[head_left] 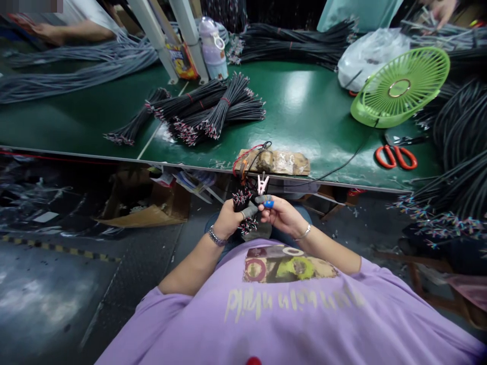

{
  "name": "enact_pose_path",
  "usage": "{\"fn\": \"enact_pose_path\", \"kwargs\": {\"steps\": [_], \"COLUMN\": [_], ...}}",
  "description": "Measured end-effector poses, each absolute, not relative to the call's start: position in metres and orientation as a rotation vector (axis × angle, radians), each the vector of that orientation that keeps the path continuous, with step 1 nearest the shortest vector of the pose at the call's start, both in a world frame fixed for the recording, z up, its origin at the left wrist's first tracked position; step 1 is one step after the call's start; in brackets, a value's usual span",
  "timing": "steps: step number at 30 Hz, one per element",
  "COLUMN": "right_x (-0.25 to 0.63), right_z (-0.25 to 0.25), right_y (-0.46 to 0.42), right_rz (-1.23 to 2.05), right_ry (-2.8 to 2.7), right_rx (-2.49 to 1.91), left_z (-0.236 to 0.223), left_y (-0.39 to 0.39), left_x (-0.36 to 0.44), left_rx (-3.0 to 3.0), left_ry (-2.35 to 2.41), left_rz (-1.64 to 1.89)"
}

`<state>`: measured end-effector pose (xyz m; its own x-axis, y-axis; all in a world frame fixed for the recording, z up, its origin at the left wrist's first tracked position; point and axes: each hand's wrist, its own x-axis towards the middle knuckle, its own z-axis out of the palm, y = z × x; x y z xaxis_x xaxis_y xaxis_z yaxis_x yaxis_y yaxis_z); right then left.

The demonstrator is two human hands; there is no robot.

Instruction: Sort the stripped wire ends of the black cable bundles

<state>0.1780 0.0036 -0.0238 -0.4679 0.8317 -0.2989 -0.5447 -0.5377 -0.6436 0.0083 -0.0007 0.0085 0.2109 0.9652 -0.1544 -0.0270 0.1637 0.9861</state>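
My left hand (pixel 230 218) is closed round a bundle of black cables (pixel 243 201) whose stripped ends show red and white wires. A grey cover sits on its thumb. Close beside it, my right hand (pixel 280 215) has its fingers pinched together, with coverings on the thumb and a finger, one of them blue. Whatever lies between those fingertips is too small to make out. Just beyond the hands, a pink clothespin-like clip (pixel 262 184) stands at the table edge, below a wooden block (pixel 292 162) with a small motor-like part and red and black leads.
On the green table (pixel 304 101) lie tied black cable bundles (pixel 205 109), red-handled scissors (pixel 396 156), a green fan (pixel 399 88), a plastic bag (pixel 369 56) and a bottle (pixel 213 48). Long cables (pixel 464 132) hang over the right edge. Other people's hands (pixel 49 33) show across the table.
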Motion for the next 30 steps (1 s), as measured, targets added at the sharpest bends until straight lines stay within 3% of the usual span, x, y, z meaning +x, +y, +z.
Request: {"fn": "enact_pose_path", "kwargs": {"steps": [5, 30], "right_x": [0.1822, 0.1819], "right_z": [-0.0222, -0.0299], "right_y": [0.0055, 0.0033], "right_rz": [2.211, 2.270], "right_ry": [-0.369, -0.343], "right_rx": [-0.737, -0.633], "left_z": [0.0048, 0.0033], "left_y": [-0.0022, -0.0021], "left_x": [0.0058, 0.0054], "left_rx": [1.273, 1.137], "left_ry": [1.148, 1.036], "left_rz": [1.004, 0.993]}}
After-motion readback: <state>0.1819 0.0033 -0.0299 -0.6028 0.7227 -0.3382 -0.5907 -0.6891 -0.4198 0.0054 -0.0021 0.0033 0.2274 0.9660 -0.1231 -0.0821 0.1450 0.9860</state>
